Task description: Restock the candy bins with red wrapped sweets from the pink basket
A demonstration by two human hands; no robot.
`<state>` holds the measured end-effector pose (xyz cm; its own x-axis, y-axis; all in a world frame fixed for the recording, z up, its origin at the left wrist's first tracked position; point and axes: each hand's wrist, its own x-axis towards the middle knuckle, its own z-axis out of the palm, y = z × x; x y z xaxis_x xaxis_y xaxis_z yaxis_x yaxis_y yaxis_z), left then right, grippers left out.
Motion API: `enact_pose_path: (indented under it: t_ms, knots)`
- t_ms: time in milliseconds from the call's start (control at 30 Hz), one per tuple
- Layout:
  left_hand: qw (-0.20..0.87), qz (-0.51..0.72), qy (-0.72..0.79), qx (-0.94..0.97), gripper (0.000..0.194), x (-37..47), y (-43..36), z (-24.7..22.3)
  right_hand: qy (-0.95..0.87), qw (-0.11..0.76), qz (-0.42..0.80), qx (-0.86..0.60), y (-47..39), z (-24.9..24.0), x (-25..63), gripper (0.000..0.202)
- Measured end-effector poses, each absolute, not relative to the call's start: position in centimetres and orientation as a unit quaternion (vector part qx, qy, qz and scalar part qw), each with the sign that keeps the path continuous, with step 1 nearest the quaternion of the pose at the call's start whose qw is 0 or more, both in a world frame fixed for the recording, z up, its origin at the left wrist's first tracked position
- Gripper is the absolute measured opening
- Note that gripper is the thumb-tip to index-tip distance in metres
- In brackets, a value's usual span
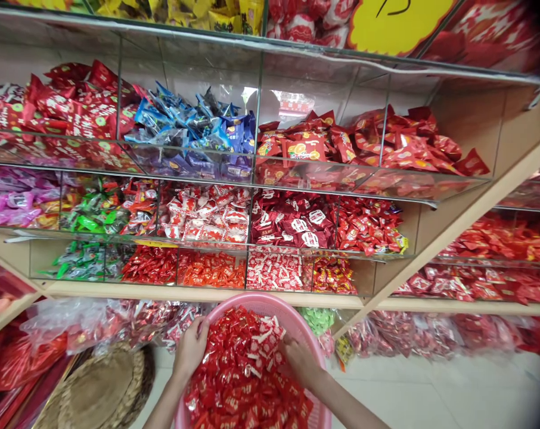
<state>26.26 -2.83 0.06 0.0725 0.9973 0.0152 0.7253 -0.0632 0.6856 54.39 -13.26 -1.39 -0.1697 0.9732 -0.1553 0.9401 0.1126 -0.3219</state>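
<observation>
Your left hand [190, 348] and right hand [299, 359] are both sunk into the red candies [245, 381] heaped in the pink basket [270, 302], just below the shelf [207, 293]. Fingers curl into the pile, but you can't tell whether either grip has closed on any. The basket looks full; the bins [234, 220] above already hold stock.

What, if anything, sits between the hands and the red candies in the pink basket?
Nothing visible. The left hand and right hand both rest directly on the heap of red wrapped candies filling the pink basket, with no lid, bag or cover over the heap.
</observation>
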Motion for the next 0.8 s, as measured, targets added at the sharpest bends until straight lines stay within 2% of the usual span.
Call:
enact_pose_path:
  t_ms: [100,200,267,400,467,600,800]
  knots:
    - [0.26,0.258,0.632,0.683,0.036,26.2,-2.8,0.1,-0.747,0.001,0.181,-0.64,-13.2,-1.6,54.2,0.027]
    - [0.256,0.262,0.633,0.681,0.036,26.1,-2.8,0.0,-0.741,-0.007,0.184,-0.646,-12.5,-0.9,54.6,0.032]
    - [0.259,0.265,0.629,0.684,0.036,26.1,-2.8,0.0,-0.739,0.024,0.182,-0.648,-11.5,0.5,55.1,0.029]
    - [0.261,0.266,0.632,0.68,0.039,26.2,-2.8,-0.1,-0.706,0.124,0.189,-0.671,-8.0,5.1,56.0,0.009]
    - [0.265,0.266,0.633,0.677,0.039,26.2,-2.8,-0.2,-0.706,0.155,0.174,-0.669,-5.3,7.6,56.1,0.01]
    - [0.271,0.26,0.636,0.674,0.04,26.2,-2.8,-0.2,-0.694,0.16,0.109,-0.694,0.4,10.3,54.8,0.016]
    - [0.291,0.272,0.627,0.669,0.038,26.1,-2.7,-0.4,-0.639,0.133,0.089,-0.753,6.4,8.8,51.5,0.027]
